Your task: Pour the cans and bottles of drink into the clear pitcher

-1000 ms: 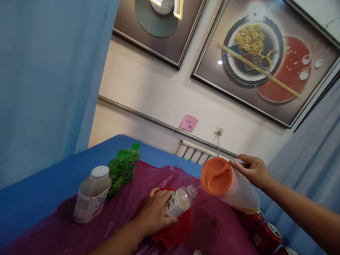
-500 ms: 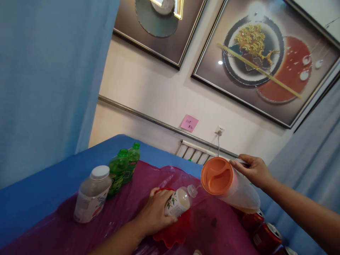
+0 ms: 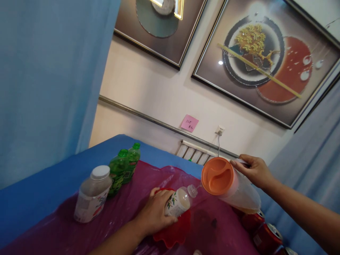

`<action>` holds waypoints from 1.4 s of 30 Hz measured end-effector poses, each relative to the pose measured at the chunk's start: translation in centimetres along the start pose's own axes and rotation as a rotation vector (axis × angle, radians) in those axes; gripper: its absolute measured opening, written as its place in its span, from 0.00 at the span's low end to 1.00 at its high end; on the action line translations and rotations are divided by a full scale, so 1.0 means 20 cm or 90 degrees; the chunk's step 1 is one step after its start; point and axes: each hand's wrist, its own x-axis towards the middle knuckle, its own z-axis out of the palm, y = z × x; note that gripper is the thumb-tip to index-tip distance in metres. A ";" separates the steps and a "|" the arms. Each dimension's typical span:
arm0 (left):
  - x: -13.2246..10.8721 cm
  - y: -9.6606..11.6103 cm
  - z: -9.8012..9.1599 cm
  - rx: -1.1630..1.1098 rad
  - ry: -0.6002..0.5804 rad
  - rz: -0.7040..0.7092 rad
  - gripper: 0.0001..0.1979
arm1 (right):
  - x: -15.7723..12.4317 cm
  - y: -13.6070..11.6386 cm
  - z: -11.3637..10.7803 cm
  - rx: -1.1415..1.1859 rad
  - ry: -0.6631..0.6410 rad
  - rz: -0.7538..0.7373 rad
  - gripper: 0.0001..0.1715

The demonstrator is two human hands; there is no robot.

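A: How are the fingers set?

B: The left hand [image 3: 155, 213] wraps its fingers around a leaf-printed bottle [image 3: 179, 202], tilted over the red scalloped bowl [image 3: 174, 232]; the right hand [image 3: 257, 172] clasps the handle of the orange-lidded pitcher [image 3: 234, 191], tipped toward the bottle's mouth.

A: Anything changed this past second?

B: Hardly: same poses, same thin trickle [image 3: 198, 185], so the pouring looks steady. Outward, red cans [image 3: 267, 237] stand near the pitcher, green bottles [image 3: 118, 170] farther left.

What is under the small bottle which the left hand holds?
A wavy red dish, on the purple sheet. The left hand and small bottle cover its middle, so what lies there cannot be seen.
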 end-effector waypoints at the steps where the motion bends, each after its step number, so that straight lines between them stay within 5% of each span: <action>1: 0.00 0.00 0.00 0.000 0.000 0.001 0.36 | 0.00 0.00 0.00 -0.001 0.000 0.000 0.34; 42: 0.00 -0.01 0.01 0.006 -0.002 0.000 0.37 | -0.01 0.00 0.00 -0.003 -0.001 0.006 0.33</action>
